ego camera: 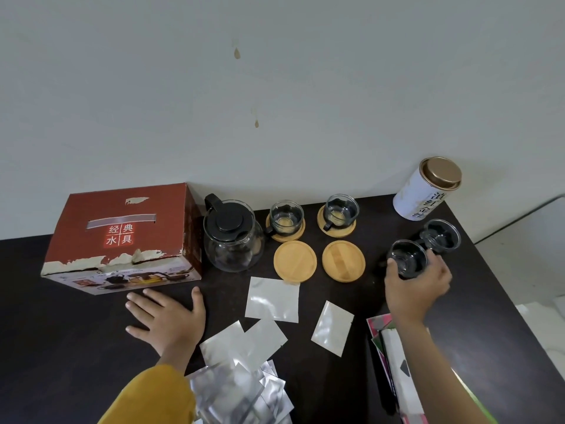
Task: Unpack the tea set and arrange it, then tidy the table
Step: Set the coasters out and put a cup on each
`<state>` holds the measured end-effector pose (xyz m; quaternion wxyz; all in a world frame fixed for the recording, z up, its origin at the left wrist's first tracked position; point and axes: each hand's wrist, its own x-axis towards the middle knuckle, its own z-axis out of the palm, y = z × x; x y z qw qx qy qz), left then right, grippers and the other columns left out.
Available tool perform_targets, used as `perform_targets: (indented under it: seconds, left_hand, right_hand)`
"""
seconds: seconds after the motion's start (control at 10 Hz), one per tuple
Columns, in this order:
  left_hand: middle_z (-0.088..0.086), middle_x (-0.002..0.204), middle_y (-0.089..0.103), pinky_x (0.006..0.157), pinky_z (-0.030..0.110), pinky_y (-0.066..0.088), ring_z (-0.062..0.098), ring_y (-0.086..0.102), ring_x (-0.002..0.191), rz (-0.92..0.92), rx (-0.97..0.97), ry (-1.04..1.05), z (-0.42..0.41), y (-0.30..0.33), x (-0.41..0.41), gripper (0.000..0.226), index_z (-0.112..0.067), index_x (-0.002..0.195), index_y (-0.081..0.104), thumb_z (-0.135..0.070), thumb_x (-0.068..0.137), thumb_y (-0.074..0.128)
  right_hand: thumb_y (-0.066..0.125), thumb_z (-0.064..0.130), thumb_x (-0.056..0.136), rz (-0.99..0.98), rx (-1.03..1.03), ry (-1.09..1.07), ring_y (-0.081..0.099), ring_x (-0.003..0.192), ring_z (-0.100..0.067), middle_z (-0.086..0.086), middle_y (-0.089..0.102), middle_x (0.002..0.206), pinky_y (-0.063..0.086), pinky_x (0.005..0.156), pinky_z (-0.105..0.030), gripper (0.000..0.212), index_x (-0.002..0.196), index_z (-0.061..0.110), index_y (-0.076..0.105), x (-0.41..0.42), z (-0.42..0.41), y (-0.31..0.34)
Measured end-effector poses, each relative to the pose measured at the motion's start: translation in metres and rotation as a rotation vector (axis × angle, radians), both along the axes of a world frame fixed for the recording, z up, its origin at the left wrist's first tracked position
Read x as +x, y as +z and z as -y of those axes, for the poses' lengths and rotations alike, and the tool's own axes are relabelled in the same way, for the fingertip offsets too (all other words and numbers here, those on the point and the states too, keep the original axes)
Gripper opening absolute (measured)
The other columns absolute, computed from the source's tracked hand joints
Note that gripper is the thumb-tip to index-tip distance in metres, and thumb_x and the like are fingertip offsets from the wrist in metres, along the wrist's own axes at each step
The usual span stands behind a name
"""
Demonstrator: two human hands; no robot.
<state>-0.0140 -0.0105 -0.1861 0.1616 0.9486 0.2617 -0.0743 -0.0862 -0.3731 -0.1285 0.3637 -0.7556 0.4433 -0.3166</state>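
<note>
A glass teapot [233, 237] with a black lid stands beside the red set box [122, 240]. Two glass cups [286, 216] [340, 211] sit on bamboo coasters at the back. In front of them lie two bare bamboo coasters [295, 261] [343, 261]. My right hand [414, 286] grips a third glass cup [406, 261] on the dark table [61, 332]; a fourth cup [441, 235] stands just behind it. My left hand [166, 316] rests flat on the table in front of the box, fingers spread, holding nothing.
Several silver foil packets [272, 299] lie scattered in the near middle and pile up by my left sleeve. A white tea tin [426, 188] with a gold lid leans at the back right corner. Papers and a booklet [394, 368] lie at the near right, by the table's right edge.
</note>
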Motion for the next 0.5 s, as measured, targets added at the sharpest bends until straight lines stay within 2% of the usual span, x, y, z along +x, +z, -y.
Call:
perform_targets:
  seconds: [0.1, 0.2, 0.3, 0.4, 0.5]
  left_hand:
    - [0.023, 0.156, -0.005, 0.11, 0.063, 0.007, 0.034, -0.006, 0.145, 0.012, -0.005, 0.0, -0.001, 0.001, 0.0, 0.099, 0.004, 0.147, 0.004, -0.063, 0.085, 0.041]
    - [0.023, 0.156, -0.004, 0.11, 0.063, 0.007, 0.033, -0.006, 0.145, 0.013, -0.009, 0.005, 0.0, 0.002, 0.0, 0.099, 0.004, 0.147, 0.004, -0.062, 0.085, 0.043]
    - [0.023, 0.156, -0.004, 0.11, 0.063, 0.007, 0.033, -0.006, 0.145, 0.007, -0.009, 0.006, -0.001, 0.002, 0.0, 0.099, 0.004, 0.147, 0.004, -0.063, 0.085, 0.042]
    - [0.023, 0.156, -0.004, 0.11, 0.063, 0.008, 0.034, -0.006, 0.145, 0.005, -0.007, 0.007, -0.001, 0.002, 0.0, 0.099, 0.004, 0.147, 0.004, -0.063, 0.085, 0.042]
    - [0.024, 0.156, -0.004, 0.11, 0.064, 0.008, 0.034, -0.005, 0.145, 0.006, -0.006, 0.007, -0.001, 0.001, 0.0, 0.099, 0.004, 0.147, 0.004, -0.063, 0.085, 0.042]
  right_hand:
    - [0.084, 0.023, 0.071, -0.002, 0.248, -0.076, 0.026, 0.14, -0.031, -0.016, 0.028, 0.149, 0.029, 0.114, -0.044, 0.096, 0.146, 0.005, 0.028, -0.002, 0.012, -0.008]
    - [0.089, 0.034, 0.061, 0.043, 0.375, -0.05, 0.04, 0.133, -0.026, -0.011, 0.035, 0.146, 0.037, 0.111, -0.044, 0.103, 0.144, 0.009, 0.032, 0.004, 0.02, -0.022]
    - [0.088, 0.03, 0.064, 0.093, 0.451, -0.078, 0.047, 0.127, -0.021, -0.006, 0.043, 0.142, 0.042, 0.107, -0.038, 0.097, 0.143, 0.014, 0.034, 0.011, 0.024, -0.029]
    - [0.089, 0.029, 0.062, 0.126, 0.439, -0.131, 0.054, 0.12, -0.022, -0.004, 0.051, 0.133, 0.047, 0.101, -0.036, 0.088, 0.135, 0.015, 0.043, 0.014, 0.027, -0.032]
    - [0.09, 0.027, 0.06, 0.17, 0.434, -0.175, 0.058, 0.11, -0.019, -0.003, 0.057, 0.125, 0.05, 0.09, -0.029, 0.079, 0.127, 0.016, 0.051, 0.015, 0.018, -0.027]
